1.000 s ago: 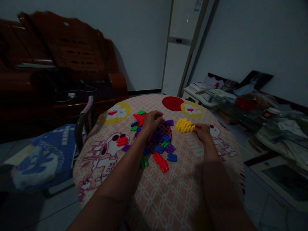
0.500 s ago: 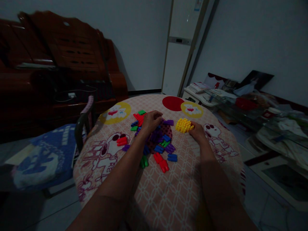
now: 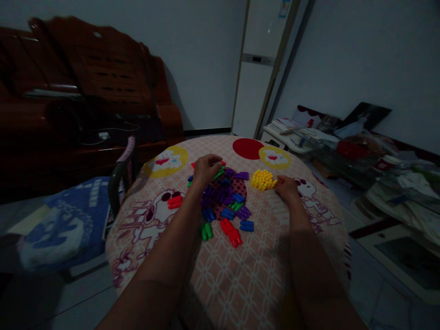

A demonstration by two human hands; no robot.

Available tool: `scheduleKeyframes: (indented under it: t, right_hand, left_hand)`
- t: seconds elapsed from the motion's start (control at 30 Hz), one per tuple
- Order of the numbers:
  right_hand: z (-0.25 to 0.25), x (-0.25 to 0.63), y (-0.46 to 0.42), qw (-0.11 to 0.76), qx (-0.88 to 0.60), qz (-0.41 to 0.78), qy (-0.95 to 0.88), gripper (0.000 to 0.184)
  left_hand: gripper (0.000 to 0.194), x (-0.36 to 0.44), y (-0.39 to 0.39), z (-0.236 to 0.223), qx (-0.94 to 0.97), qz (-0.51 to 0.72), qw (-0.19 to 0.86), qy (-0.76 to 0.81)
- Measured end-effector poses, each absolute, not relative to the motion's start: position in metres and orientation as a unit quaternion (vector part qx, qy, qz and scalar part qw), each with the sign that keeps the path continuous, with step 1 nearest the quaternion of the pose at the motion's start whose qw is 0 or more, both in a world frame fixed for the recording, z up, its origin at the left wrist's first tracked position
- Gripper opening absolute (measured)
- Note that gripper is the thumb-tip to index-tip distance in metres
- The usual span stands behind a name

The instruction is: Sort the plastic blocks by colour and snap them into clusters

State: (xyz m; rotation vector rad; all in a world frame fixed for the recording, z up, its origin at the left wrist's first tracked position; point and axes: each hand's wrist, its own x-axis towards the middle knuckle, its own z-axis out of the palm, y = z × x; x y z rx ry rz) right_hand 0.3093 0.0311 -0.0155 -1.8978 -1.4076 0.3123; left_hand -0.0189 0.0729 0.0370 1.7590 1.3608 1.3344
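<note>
One yellow cluster [image 3: 262,179] is seen just left of the nearer right hand [image 3: 287,188], its long axis laid roughly crosswise toward it, while the left hand [image 3: 206,169] is held above the coloured pile [image 3: 225,195]; in this dimness, neither hand's grip can be told.

Blocks [image 3: 231,232] on table [image 3: 247,284]; chair [image 3: 113,188] left; sofa [image 3: 117,68] behind chair.

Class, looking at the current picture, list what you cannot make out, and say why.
All in the head view:
Number of coloured pieces: the left hand hides some.
Whether the right hand touches the yellow pieces: too small and dark.
The wooden bench's left end: cut off by the left edge.
Print on the blue label: too small.
</note>
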Motion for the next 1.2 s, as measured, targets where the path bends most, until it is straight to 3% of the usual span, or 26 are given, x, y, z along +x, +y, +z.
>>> scheduleKeyframes:
  t: [0.23,0.6,0.83,1.0,1.2]
  right_hand:
    - [-0.025,0.316,0.036,0.398,-0.752,0.093,-0.517,0.038]
    - [-0.017,0.305,0.03,0.398,-0.708,0.129,-0.569,0.041]
    - [-0.016,0.31,0.036,0.446,-0.745,0.063,-0.491,0.053]
    - [-0.015,0.308,0.038,0.492,-0.717,0.001,-0.494,0.044]
    - [-0.009,0.299,0.036,0.496,-0.699,0.023,-0.516,0.043]
  left_hand:
    - [0.028,-0.02,0.071,0.04,0.651,0.503,0.265,0.504]
    - [0.027,-0.026,0.078,0.034,0.635,0.523,0.275,0.497]
    - [0.03,-0.066,0.089,0.033,0.568,0.564,0.286,0.526]
    - [0.029,-0.091,0.091,0.028,0.583,0.489,0.213,0.613]
    - [0.03,-0.074,0.092,0.014,0.644,0.374,0.131,0.654]
